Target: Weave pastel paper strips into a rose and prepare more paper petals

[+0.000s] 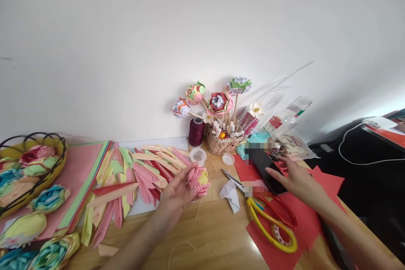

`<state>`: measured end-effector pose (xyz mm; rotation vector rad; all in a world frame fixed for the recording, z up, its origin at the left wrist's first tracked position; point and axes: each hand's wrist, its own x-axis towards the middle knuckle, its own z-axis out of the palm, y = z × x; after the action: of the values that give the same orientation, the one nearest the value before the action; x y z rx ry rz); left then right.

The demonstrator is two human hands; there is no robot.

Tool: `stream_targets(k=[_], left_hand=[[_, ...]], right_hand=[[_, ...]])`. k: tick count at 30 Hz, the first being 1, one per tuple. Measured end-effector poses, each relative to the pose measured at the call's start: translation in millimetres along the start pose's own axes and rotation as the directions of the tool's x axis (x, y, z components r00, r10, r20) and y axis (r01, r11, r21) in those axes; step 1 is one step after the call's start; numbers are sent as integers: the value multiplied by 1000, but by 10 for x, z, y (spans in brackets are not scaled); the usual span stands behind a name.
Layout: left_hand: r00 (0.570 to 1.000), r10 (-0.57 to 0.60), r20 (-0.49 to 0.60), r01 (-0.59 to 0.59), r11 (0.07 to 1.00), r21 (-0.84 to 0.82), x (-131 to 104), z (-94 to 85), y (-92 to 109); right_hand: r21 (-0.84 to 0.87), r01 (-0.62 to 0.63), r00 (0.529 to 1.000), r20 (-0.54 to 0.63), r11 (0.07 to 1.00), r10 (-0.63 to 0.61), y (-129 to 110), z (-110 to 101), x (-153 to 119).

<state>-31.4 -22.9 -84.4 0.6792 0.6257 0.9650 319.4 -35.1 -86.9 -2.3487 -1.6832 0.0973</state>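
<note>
My left hand (180, 192) pinches a small folded-paper flower (199, 180), pink outside with a yellow centre, above the wooden table. To the right, my right hand (299, 179) reaches over a black smartphone (268, 173), thumb stretched across its edge and fingers apart. Whether it presses on the phone I cannot tell. Scissors (275, 223) with yellow and red handles lie just in front of the phone, on red paper (268, 249). Between my hands rest a crumpled white paper scrap (230, 195) and a small round lid (228, 159); a clear little tub (198, 156) stands behind the flower.
Folded paper strips (117, 185) cover the left middle. A yellow basket (60, 164) of paper flowers stands far left, with loose flowers before it. Against the wall are a maroon thread spool (196, 133), a woven basket (218, 145) with flowers on sticks, and a clear bottle (292, 112).
</note>
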Motion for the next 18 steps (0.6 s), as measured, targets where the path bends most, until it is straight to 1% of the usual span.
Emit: stream_targets(k=[2, 4, 6, 8, 12, 15, 18], left_hand=[[1000, -3, 9, 3, 1000, -3, 1, -1, 5], [1000, -9, 14, 9, 1000, -11, 2, 0, 12], [1000, -13, 14, 13, 1000, -26, 4, 2, 19], [1000, -14, 16, 15, 999, -41, 7, 5, 25], [1000, -14, 15, 15, 998, -62, 14, 7, 27], [1000, -12, 18, 13, 998, -59, 13, 7, 27], [1000, -14, 13, 15, 999, -49, 9, 5, 34]], right_hand=[[-60, -2, 999, 43, 998, 5, -76, 126, -48], [-90, -32, 999, 33, 995, 35, -121, 226, -56], [-91, -46, 998, 26, 995, 49, -131, 277, -27], [-89, -43, 999, 25, 995, 46, -116, 280, 22], [-97, -27, 1000, 4, 995, 28, -79, 218, 107], [-91, -11, 1000, -12, 996, 10, -71, 188, 125], [-73, 4, 1000, -25, 997, -6, -58, 200, 123]])
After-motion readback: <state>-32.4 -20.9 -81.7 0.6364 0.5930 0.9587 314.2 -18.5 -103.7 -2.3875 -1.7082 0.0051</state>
